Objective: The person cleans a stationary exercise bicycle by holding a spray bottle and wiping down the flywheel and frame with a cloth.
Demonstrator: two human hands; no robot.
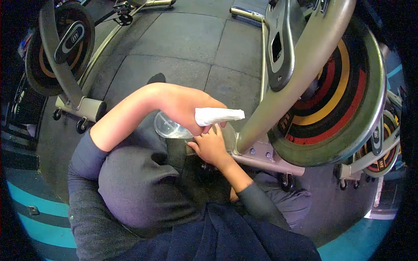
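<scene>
A spray bottle with a white head (220,115) and a clear body (171,127) is in my left hand (180,102), which is closed around its neck. The nozzle points to the right. Just below the nozzle, my right hand (211,145) rests palm down at the end of the exercise bike's metal base (272,162), its thumb apart from the fingers. The left hand and the bottle head partly cover its fingertips. What lies under that palm is hidden.
The bike's slanted frame post (300,74) and large flywheel (331,95) rise close on the right. Another bike's flywheel (61,48) stands at the upper left. Dark floor tiles (174,39) lie between them. My bent knee (135,187) is at the lower left.
</scene>
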